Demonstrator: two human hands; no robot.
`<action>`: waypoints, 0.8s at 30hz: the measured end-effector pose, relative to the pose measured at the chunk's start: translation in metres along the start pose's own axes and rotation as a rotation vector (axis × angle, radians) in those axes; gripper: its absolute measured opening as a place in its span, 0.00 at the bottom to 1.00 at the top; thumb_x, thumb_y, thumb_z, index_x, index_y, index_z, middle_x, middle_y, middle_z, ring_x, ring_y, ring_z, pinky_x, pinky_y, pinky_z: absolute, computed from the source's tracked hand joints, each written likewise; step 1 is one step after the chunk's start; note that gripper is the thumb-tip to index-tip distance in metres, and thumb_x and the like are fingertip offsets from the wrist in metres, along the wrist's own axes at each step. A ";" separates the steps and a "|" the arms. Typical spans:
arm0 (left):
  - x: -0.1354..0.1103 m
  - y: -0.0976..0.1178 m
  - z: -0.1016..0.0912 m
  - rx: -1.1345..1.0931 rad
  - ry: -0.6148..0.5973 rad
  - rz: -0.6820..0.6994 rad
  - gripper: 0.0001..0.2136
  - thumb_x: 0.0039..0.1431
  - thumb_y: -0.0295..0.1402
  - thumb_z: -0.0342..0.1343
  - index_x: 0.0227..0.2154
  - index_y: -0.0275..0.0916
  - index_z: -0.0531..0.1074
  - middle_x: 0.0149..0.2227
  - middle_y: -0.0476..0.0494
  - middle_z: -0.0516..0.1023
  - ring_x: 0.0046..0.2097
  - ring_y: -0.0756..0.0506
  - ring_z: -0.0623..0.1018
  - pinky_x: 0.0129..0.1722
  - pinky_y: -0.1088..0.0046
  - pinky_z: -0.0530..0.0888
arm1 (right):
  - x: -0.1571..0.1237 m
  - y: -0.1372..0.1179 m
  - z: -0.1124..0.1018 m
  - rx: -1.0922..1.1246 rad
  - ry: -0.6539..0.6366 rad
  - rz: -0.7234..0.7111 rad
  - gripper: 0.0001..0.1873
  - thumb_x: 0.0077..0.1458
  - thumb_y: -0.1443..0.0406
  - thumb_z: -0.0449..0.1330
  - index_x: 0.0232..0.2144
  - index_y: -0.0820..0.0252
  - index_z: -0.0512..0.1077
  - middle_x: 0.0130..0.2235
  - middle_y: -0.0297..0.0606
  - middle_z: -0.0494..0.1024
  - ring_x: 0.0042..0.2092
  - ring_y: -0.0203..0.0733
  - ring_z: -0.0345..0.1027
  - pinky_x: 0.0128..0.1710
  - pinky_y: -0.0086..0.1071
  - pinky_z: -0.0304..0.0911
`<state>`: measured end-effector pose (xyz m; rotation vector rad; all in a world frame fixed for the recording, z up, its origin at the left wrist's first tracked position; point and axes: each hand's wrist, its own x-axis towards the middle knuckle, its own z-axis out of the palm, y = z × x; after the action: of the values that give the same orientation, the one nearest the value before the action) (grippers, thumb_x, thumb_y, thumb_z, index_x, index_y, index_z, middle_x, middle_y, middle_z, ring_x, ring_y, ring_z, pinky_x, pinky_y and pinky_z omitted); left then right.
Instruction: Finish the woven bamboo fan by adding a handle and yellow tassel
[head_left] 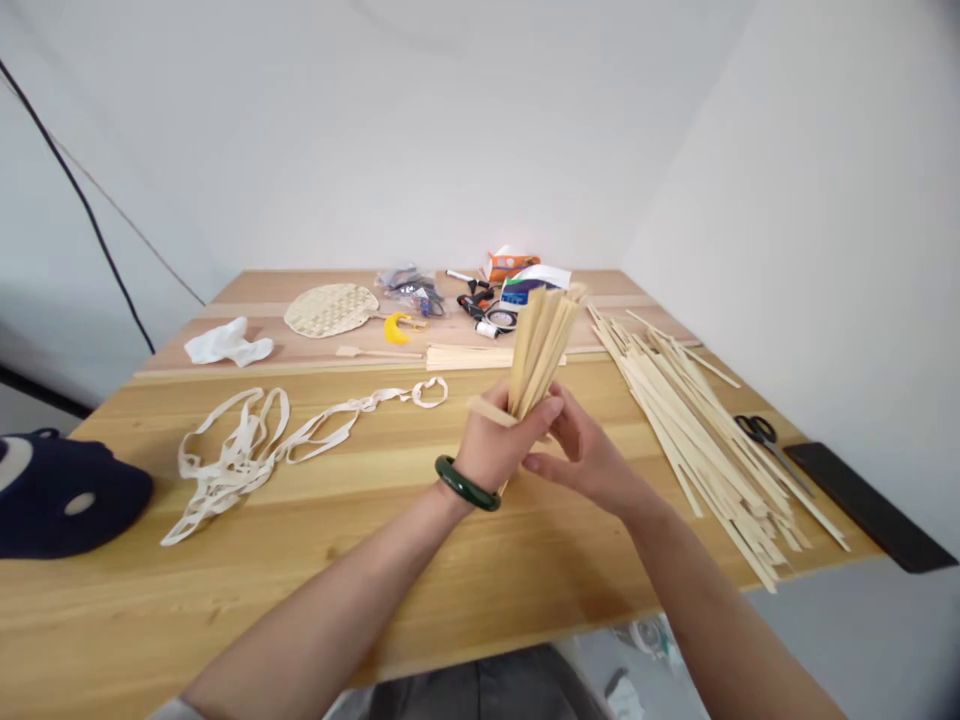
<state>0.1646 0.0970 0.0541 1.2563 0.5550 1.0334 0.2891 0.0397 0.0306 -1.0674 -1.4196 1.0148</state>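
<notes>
Bright, diffuse light casts only faint shadows on the pale wooden desk [315, 560]; wide-lens distortion bends the frame's edges, without glare.

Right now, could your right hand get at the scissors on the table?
Probably yes: the right hand looks free, and only the pile of bamboo strips lies between it and the black-handled scissors.

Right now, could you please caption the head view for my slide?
Left hand grips bamboo strips; right hand curls beside them.
</notes>
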 end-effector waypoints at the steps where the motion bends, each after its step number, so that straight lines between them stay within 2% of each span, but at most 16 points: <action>1: 0.000 -0.004 0.000 -0.009 0.005 -0.029 0.08 0.50 0.35 0.63 0.32 0.37 0.76 0.26 0.49 0.76 0.28 0.48 0.76 0.28 0.73 0.74 | -0.001 0.003 0.002 0.005 0.009 0.012 0.45 0.50 0.62 0.68 0.65 0.48 0.51 0.70 0.42 0.49 0.66 0.51 0.53 0.64 0.48 0.54; 4: 0.004 -0.012 0.001 -0.066 0.072 -0.084 0.10 0.48 0.37 0.65 0.30 0.36 0.76 0.24 0.49 0.76 0.27 0.48 0.76 0.29 0.73 0.74 | -0.001 0.011 0.010 -0.046 0.054 0.049 0.48 0.50 0.60 0.67 0.67 0.49 0.47 0.69 0.46 0.51 0.65 0.51 0.55 0.63 0.50 0.55; 7: 0.013 -0.015 0.000 -0.092 0.131 -0.048 0.14 0.50 0.42 0.63 0.21 0.36 0.71 0.17 0.52 0.69 0.23 0.50 0.73 0.27 0.74 0.72 | 0.001 0.020 0.011 -0.242 0.102 0.087 0.49 0.51 0.60 0.65 0.68 0.51 0.43 0.65 0.48 0.60 0.64 0.52 0.57 0.62 0.51 0.56; 9: 0.019 -0.016 -0.003 -0.116 0.153 -0.026 0.17 0.52 0.47 0.60 0.22 0.36 0.71 0.15 0.55 0.63 0.21 0.51 0.70 0.25 0.74 0.71 | 0.002 0.027 0.006 -0.391 0.142 0.089 0.47 0.53 0.59 0.62 0.68 0.54 0.43 0.61 0.49 0.67 0.62 0.52 0.61 0.60 0.53 0.58; 10: 0.022 -0.016 -0.005 -0.134 0.163 -0.020 0.18 0.52 0.48 0.60 0.24 0.36 0.71 0.16 0.57 0.61 0.20 0.52 0.68 0.25 0.74 0.71 | 0.003 0.030 0.003 -0.448 0.172 0.085 0.44 0.55 0.58 0.60 0.68 0.56 0.45 0.58 0.49 0.70 0.60 0.53 0.64 0.59 0.54 0.59; 12: 0.027 -0.016 -0.010 -0.169 0.182 -0.012 0.19 0.51 0.50 0.60 0.27 0.36 0.71 0.16 0.59 0.59 0.19 0.53 0.65 0.23 0.74 0.72 | 0.003 0.036 -0.001 -0.493 0.250 0.080 0.33 0.56 0.56 0.56 0.63 0.58 0.59 0.52 0.49 0.76 0.54 0.56 0.70 0.55 0.55 0.62; 14: 0.031 -0.013 -0.014 -0.193 0.200 -0.004 0.19 0.50 0.50 0.61 0.28 0.36 0.71 0.17 0.59 0.58 0.20 0.54 0.63 0.23 0.74 0.72 | 0.004 0.039 0.000 -0.456 0.291 0.079 0.21 0.57 0.56 0.55 0.49 0.58 0.73 0.45 0.47 0.80 0.48 0.56 0.74 0.50 0.51 0.65; 17: 0.034 -0.006 -0.016 -0.207 0.213 -0.004 0.19 0.49 0.49 0.62 0.28 0.36 0.71 0.17 0.59 0.57 0.19 0.55 0.61 0.20 0.77 0.69 | 0.008 0.038 0.013 -0.336 0.257 0.069 0.13 0.56 0.58 0.55 0.33 0.56 0.77 0.34 0.41 0.81 0.36 0.48 0.75 0.39 0.41 0.68; 19: 0.035 0.001 -0.013 -0.209 0.208 -0.013 0.19 0.49 0.49 0.63 0.28 0.36 0.71 0.16 0.60 0.55 0.19 0.55 0.59 0.17 0.79 0.65 | 0.013 0.037 0.024 -0.256 0.246 0.067 0.11 0.55 0.58 0.56 0.30 0.56 0.75 0.29 0.36 0.79 0.31 0.44 0.72 0.33 0.35 0.66; 21: 0.035 0.007 -0.010 -0.195 0.186 -0.005 0.19 0.49 0.49 0.64 0.27 0.36 0.71 0.16 0.60 0.54 0.17 0.56 0.57 0.16 0.81 0.61 | 0.018 0.037 0.032 -0.176 0.268 0.069 0.10 0.54 0.58 0.56 0.29 0.56 0.73 0.28 0.34 0.76 0.31 0.41 0.69 0.33 0.33 0.65; 24: 0.032 0.010 -0.007 -0.071 0.097 0.102 0.18 0.53 0.49 0.61 0.28 0.36 0.72 0.15 0.60 0.55 0.16 0.56 0.58 0.15 0.80 0.59 | 0.022 0.040 0.034 -0.054 0.300 0.080 0.10 0.53 0.57 0.58 0.29 0.56 0.71 0.28 0.32 0.73 0.32 0.39 0.67 0.34 0.32 0.63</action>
<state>0.1708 0.1283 0.0678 1.1864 0.5284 1.1943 0.2572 0.0698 -0.0060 -1.2668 -1.1733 0.8348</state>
